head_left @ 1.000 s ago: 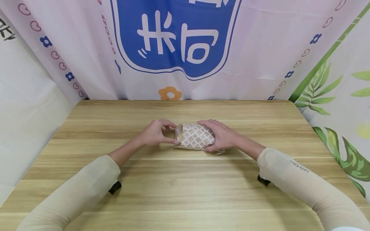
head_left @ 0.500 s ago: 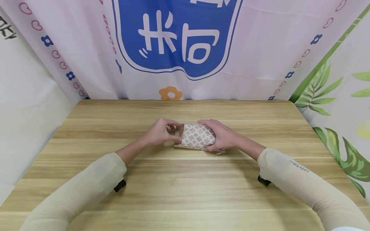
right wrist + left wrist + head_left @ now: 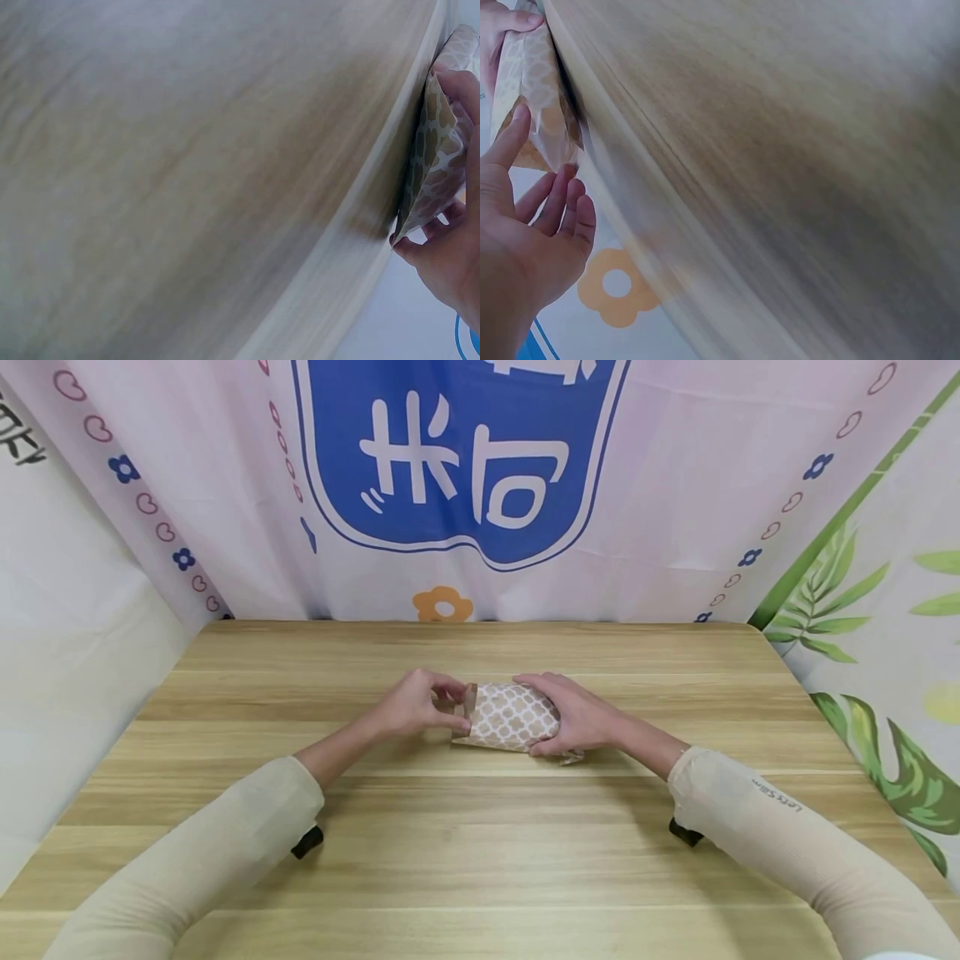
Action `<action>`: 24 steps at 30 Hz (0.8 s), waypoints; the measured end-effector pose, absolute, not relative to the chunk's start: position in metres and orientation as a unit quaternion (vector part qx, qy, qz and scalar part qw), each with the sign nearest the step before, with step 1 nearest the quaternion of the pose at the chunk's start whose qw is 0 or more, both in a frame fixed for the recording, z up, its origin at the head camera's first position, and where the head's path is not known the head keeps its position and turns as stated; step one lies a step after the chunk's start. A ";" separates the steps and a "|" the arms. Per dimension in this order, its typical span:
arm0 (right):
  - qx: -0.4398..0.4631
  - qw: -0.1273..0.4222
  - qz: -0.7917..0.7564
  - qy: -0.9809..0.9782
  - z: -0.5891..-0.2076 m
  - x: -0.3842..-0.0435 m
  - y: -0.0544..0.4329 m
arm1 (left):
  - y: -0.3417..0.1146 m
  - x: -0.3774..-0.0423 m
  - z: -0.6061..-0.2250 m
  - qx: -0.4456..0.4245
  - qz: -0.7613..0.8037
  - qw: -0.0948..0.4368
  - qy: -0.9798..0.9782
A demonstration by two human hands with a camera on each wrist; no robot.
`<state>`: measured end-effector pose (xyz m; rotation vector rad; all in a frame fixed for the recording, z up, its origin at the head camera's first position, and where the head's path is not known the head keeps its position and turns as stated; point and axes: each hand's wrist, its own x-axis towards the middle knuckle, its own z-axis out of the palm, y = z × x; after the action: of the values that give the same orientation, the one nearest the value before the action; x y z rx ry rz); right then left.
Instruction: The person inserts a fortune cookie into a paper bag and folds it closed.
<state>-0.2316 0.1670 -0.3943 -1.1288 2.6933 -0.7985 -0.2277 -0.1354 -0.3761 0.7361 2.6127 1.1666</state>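
Right grip [image 3: 576, 714] holds the right end of a patterned package [image 3: 513, 714], its fingers and thumb curled over the far and near sides. Left grip [image 3: 420, 703] is set to a moderate width at the opposite end, thumb touching the near edge and forefinger the far one, pinching that end between them; the left wrist view shows the other fingers bent and clear of it. The package lies crosswise near the middle of the worktop [image 3: 480, 852], its length running from one hand to the other. It is tan with a white quatrefoil lattice, and brown shows at the left end. A bit of clear film [image 3: 572, 758] sticks out just beside the right thumb.

Farther out, a cream left sleeve [image 3: 240, 818] and a cream right sleeve [image 3: 765, 822] cover the forearms, the right one printed with small lettering. Beneath each cuff shows a small black piece, a left one [image 3: 307, 842] and a right one [image 3: 686, 832]. Beyond the far edge of the wood-grain surface hangs a pale pink backdrop [image 3: 660, 527] with a blue panel [image 3: 450, 525] bearing white characters, and an orange flower [image 3: 426, 603] below. Green leaf prints [image 3: 825, 602] mark the white sheet at the right.
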 end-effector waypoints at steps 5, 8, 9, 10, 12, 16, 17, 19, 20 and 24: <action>-0.372 0.057 -0.262 0.889 -0.396 -0.232 0.168 | -0.136 -0.228 -0.375 0.226 0.441 0.141 0.857; -0.371 0.058 -0.260 0.890 -0.396 -0.231 0.167 | -0.137 -0.229 -0.374 0.206 0.480 0.165 0.837; -0.371 0.058 -0.261 0.890 -0.396 -0.231 0.167 | -0.137 -0.229 -0.374 0.200 0.494 0.174 0.828; -0.370 0.059 -0.262 0.890 -0.396 -0.231 0.167 | -0.137 -0.229 -0.374 0.192 0.508 0.182 0.820; -0.369 0.058 -0.262 0.890 -0.396 -0.231 0.167 | -0.138 -0.229 -0.374 0.177 0.531 0.199 0.804; -0.370 0.059 -0.263 0.889 -0.397 -0.231 0.167 | -0.139 -0.229 -0.373 0.155 0.560 0.224 0.782; -0.371 0.059 -0.262 0.889 -0.397 -0.231 0.168 | -0.140 -0.229 -0.373 0.152 0.563 0.228 0.779; -0.372 0.059 -0.262 0.889 -0.397 -0.231 0.167 | -0.139 -0.229 -0.374 0.144 0.569 0.231 0.776; -0.372 0.059 -0.261 0.889 -0.397 -0.231 0.167 | -0.139 -0.229 -0.375 0.140 0.571 0.231 0.775; -0.373 0.058 -0.261 0.889 -0.397 -0.231 0.167 | -0.137 -0.229 -0.378 0.124 0.580 0.224 0.773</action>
<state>-0.2312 0.1675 -0.3971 -1.1297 2.6932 -0.7907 -0.2291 -0.1365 -0.3779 0.3421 2.1325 1.6015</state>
